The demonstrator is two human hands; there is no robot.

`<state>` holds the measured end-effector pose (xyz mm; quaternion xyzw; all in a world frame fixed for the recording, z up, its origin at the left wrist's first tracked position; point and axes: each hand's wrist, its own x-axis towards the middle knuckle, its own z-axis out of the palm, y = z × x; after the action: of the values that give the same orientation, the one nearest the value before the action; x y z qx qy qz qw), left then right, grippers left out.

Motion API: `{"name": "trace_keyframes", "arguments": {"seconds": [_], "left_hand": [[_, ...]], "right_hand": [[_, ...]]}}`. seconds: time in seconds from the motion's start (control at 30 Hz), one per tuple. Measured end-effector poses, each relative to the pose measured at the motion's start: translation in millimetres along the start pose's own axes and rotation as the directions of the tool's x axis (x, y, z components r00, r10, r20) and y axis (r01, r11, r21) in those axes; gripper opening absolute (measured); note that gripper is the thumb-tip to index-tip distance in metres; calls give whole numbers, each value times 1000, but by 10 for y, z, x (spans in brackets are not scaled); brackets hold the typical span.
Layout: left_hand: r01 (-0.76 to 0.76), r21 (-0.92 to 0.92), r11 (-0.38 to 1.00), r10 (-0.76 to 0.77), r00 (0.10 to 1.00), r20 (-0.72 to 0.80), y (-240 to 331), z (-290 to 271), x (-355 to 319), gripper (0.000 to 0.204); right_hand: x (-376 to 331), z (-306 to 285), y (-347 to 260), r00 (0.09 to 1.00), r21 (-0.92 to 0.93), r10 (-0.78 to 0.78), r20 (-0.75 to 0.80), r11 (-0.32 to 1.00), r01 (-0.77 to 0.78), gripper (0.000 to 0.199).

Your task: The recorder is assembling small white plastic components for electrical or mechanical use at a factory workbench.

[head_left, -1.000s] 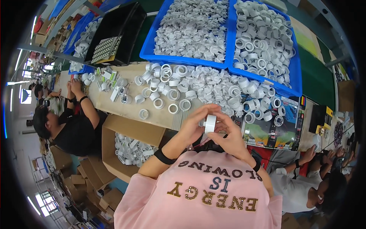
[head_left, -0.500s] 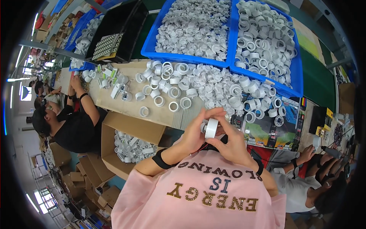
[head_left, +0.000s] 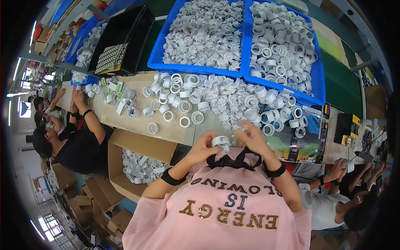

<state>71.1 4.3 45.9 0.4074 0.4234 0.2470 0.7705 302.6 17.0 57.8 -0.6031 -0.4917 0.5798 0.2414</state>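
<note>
My left hand (head_left: 201,147) is closed around a short white plastic ring-shaped housing (head_left: 221,142), held in front of my chest at the near table edge. What sits inside the housing is too small to make out. To its right, my right hand (head_left: 255,139) is raised with its fingers curled at the near edge of a heap of small white plastic caps (head_left: 227,98). Whatever its fingertips pinch, if anything, cannot be told. White plastic rings (head_left: 185,106) lie loose on the table left of the heap, and more rings (head_left: 283,112) lie right of it.
Two blue bins stand behind: one of small white caps (head_left: 204,37), one of white rings (head_left: 283,50). A black box (head_left: 121,41) is at the far left. An open carton (head_left: 141,143) of white parts stands below the table's left edge. Co-workers sit on both sides.
My hands have come apart: the left keeps the white housing, now tilted and lower left, while the right has let go of it and moved toward the caps.
</note>
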Motion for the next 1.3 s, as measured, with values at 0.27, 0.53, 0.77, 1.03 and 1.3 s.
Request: {"name": "trace_keyframes", "arguments": {"seconds": [0.27,0.53,0.77,1.03,1.3], "left_hand": [[193,-554,810,-108,977,183,160,18,101,47],[-7,-503,864,-97,979,-179,315,187,198,56],[-77,27,997,82,966,-245,436,389,117,45],[-185,115,976,210,937,-278,543,454,-21,35],[-338,350,874,442,852,-281,590,579,-117,34]], "right_hand": [[525,-403,486,953,-779,-271,-138,624,65,22],[-297,26,-437,950,-380,-311,22,876,296,35],[-400,123,-514,871,-280,-486,-75,848,449,64],[-524,196,-571,832,-100,-548,-90,836,540,57],[-597,236,-500,831,-134,-537,-148,843,521,67]]}}
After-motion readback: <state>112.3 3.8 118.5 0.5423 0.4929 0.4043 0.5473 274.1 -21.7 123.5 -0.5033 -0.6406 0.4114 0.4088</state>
